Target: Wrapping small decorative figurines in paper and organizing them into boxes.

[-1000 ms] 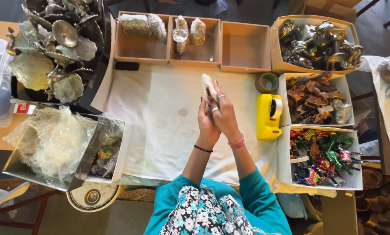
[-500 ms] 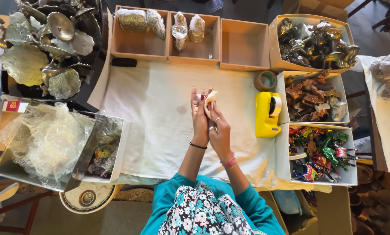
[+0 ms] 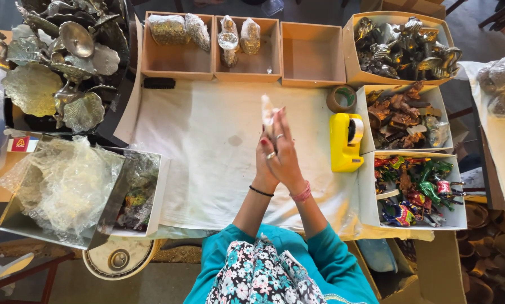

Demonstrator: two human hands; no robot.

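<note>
Pale wrapped piece (image 3: 267,112) sits pinched between my two hands above the middle of the white cloth (image 3: 207,152) on the counter; I cannot tell what is inside it. Far left, brass leaf dishes (image 3: 55,73) are heaped in a dark tray, and near left a box holds crumpled clear plastic wrap (image 3: 61,180). My left hand (image 3: 265,163) is pressed flat against my right hand (image 3: 286,155), fingers nearly straight and closed on the piece, whose tip pokes out past the fingertips. Along the far edge stand three cardboard trays (image 3: 241,45), two with wrapped bundles. Right of my hands a yellow tape dispenser (image 3: 345,143) lies on the cloth, then boxes of painted figurines (image 3: 415,188).
</note>
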